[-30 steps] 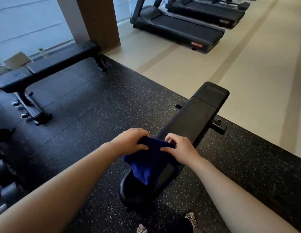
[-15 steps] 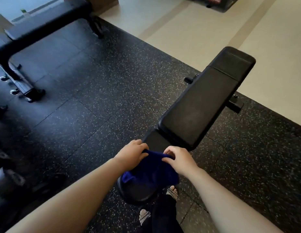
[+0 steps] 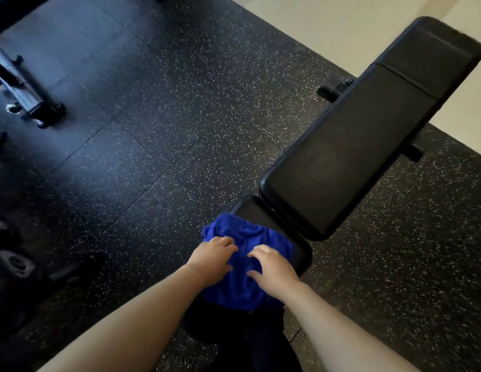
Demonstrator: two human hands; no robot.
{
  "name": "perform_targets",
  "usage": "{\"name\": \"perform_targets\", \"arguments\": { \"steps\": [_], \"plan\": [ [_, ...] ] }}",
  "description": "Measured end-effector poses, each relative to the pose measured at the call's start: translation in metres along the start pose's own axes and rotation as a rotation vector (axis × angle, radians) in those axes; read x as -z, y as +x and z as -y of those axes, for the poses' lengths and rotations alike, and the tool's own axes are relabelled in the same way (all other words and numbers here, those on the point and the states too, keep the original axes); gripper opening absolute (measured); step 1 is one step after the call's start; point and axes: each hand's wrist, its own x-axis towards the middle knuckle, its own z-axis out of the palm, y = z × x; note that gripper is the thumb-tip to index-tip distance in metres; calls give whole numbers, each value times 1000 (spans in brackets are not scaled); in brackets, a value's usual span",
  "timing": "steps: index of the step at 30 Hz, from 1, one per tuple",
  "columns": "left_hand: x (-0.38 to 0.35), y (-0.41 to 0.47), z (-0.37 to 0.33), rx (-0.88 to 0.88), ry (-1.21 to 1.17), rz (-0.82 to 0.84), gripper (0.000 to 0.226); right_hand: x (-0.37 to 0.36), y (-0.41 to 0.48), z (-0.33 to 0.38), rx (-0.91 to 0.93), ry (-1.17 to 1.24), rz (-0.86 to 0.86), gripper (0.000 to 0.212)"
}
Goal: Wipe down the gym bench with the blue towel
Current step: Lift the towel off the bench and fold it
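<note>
While both arms are stretched forward, the left hand (image 3: 211,257) and right hand (image 3: 274,267) are pressed flat, fingers spread, on the blue towel (image 3: 240,287), bunched at lower centre on the seat of the gym bench (image 3: 341,162).

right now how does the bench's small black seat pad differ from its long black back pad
The small black seat pad is short and nearest the camera; the long black back pad is much longer and stretches away. The seat pad is mostly covered by the blue towel under the left hand and right hand; the back pad is bare. Both are black with rounded corners.
</note>
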Motion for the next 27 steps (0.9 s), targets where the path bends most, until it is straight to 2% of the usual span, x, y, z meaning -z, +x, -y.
{"name": "perform_targets", "arguments": {
  "steps": [5,7,9,12,15,17,21,24,27],
  "plan": [
    [-9,13,-4,-16,163,38,78,-14,9,1,-75,-188,67,80],
    [-13,18,-5,-11,232,19,75,-21,12,2,-139,-227,64,87],
    [-11,20,-6,-44,283,-6,57,-25,13,6,-176,-267,55,77],
    [1,9,-5,-152,309,-19,40,-21,6,20,-191,-284,16,47],
    [20,-19,7,-241,225,-117,34,-14,-14,38,-179,-140,-158,32],
    [38,-43,15,-308,167,-172,34,-7,-35,58,-173,-20,-288,29],
    [88,-94,18,-405,100,-274,31,10,-91,107,-211,157,-528,32],
    [121,-130,7,-451,78,-323,31,20,-135,134,-294,296,-673,41],
    [142,-164,-14,-530,72,-342,32,25,-180,150,-338,351,-813,44]
  ]
}}
